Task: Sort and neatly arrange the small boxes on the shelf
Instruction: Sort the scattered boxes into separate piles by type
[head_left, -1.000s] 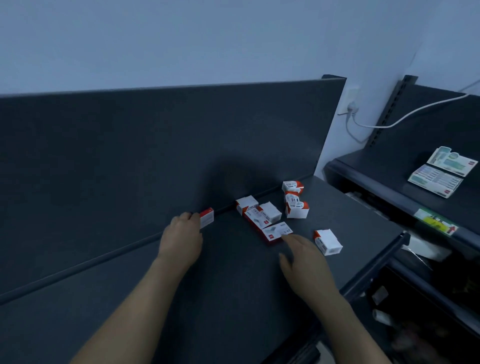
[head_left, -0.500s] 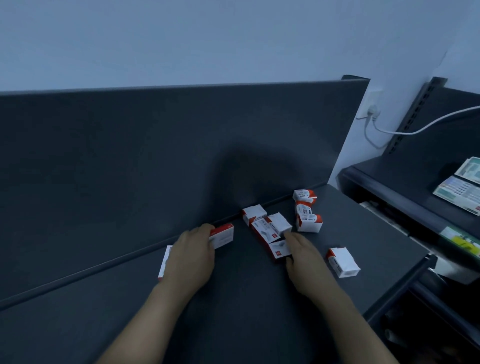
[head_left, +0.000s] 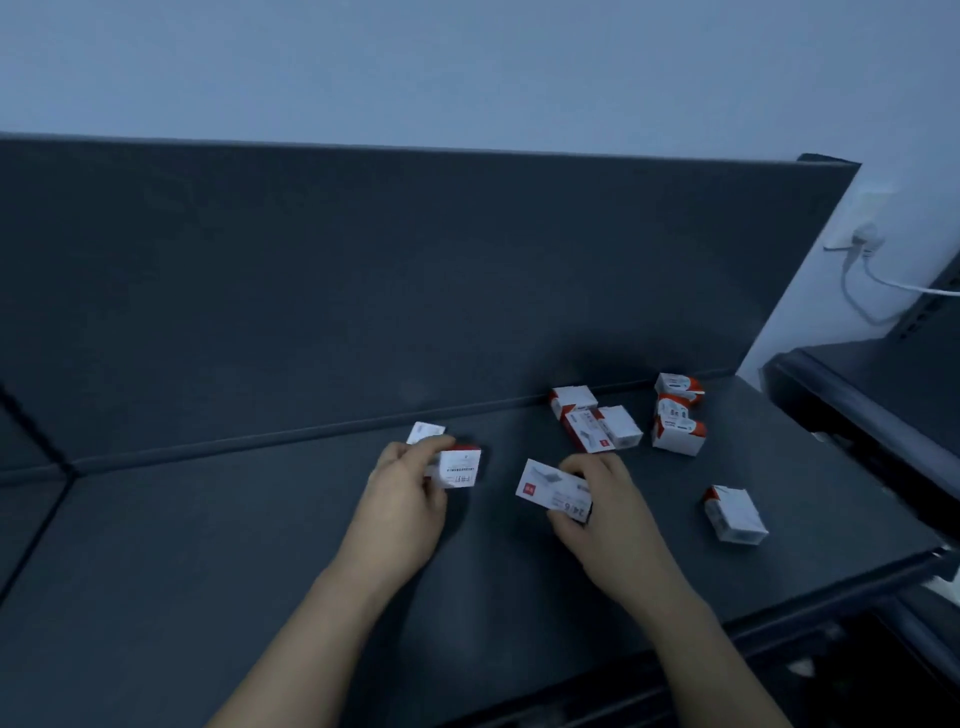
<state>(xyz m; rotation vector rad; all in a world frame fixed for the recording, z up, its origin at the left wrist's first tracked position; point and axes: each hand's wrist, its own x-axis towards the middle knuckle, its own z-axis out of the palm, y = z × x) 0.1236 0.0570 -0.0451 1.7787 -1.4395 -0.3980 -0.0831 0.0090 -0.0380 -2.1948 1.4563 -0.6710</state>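
On the dark shelf (head_left: 208, 545) lie several small white-and-red boxes. My left hand (head_left: 405, 499) is closed around one box (head_left: 460, 467), label side up, with another white box (head_left: 425, 432) just behind the fingers. My right hand (head_left: 608, 509) grips a flat box (head_left: 550, 488) lifted slightly and tilted. A cluster of three boxes (head_left: 597, 423) sits near the back ledge. Further right, boxes (head_left: 675, 415) are stacked near the shelf's corner. A single box (head_left: 735, 514) lies alone to the right of my right hand.
The shelf's upright back panel (head_left: 415, 286) rises behind the boxes. A second dark shelf unit (head_left: 872, 395) stands to the right. A white cable (head_left: 893, 283) runs from a wall socket. The shelf's front edge (head_left: 779, 618) is close to my wrists.
My right hand has picked the flat box out of the cluster and drawn it towards me. My left hand has turned its box and shifted right. The camera has panned left.
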